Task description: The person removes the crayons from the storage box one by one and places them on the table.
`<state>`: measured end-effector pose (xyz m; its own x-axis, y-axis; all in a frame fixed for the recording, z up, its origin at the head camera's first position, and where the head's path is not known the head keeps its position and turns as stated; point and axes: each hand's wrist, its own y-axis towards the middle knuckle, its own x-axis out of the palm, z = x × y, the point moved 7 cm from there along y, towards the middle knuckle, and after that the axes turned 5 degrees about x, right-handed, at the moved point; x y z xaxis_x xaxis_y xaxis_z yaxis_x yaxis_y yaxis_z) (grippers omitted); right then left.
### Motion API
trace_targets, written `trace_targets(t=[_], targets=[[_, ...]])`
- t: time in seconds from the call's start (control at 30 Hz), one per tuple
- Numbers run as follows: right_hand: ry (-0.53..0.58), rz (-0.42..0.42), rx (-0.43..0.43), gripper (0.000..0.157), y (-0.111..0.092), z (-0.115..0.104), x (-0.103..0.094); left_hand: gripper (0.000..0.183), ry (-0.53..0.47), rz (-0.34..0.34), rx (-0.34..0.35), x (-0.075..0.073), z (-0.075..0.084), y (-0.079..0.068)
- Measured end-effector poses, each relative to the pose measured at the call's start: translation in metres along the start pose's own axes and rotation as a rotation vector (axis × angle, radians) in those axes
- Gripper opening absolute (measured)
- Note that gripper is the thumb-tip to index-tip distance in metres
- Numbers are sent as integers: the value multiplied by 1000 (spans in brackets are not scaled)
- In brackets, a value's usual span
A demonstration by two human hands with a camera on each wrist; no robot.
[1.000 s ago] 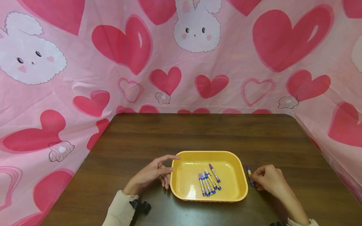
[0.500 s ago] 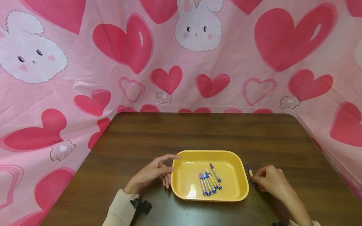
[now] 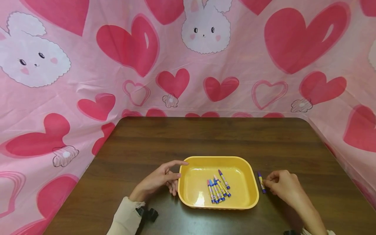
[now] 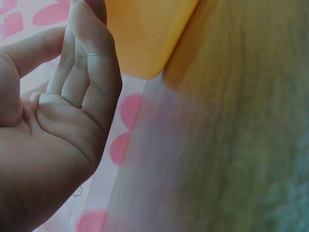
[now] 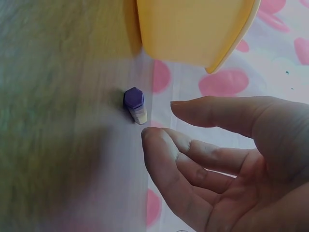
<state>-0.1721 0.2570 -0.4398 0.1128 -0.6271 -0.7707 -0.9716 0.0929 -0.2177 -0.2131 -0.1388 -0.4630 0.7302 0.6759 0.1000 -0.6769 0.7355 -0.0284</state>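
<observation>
A yellow tray (image 3: 192,184) stands on the table, with several crayons (image 3: 218,189) in paper wrappers lying in it. My left hand (image 3: 158,179) is at its left side; the index finger reaches over the rim and the thumb tip touches the edge. In the left wrist view the tray's corner (image 4: 145,43) shows beyond the fingers. A purple crayon (image 3: 261,182) lies on the table just right of the tray. Beside that crayon is my right hand (image 3: 285,186), fingers bent. The right wrist view shows thumb and index apart, nothing between them, and the crayon's purple end (image 5: 133,98).
The dark wooden table (image 3: 205,135) stretches back behind the tray. A pink cloth (image 3: 202,91) with hearts and rabbits hangs around its back and sides. A black device (image 3: 149,213) is worn at the left wrist.
My right hand has let go of the purple crayon and drawn back slightly to the right, uncovering more of it. The left hand and the tray keep their places.
</observation>
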Motion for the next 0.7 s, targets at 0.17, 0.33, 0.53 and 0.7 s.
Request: trace_targets(t=[0.17,0.33,0.53,0.7], targets=[[-7,11,-23,14,-1,-5,0,49,-13,0,24,0,1,0],[-17,33,-59,11,-3,-11,-4,49,-12,1,16,1,1,1],[-49,123,-125,13,-8,-22,-18,50,-11,-5,8,1,1,0],[-79,200,-174,12,-17,-35,-29,50,-5,0,14,1,2,-1]])
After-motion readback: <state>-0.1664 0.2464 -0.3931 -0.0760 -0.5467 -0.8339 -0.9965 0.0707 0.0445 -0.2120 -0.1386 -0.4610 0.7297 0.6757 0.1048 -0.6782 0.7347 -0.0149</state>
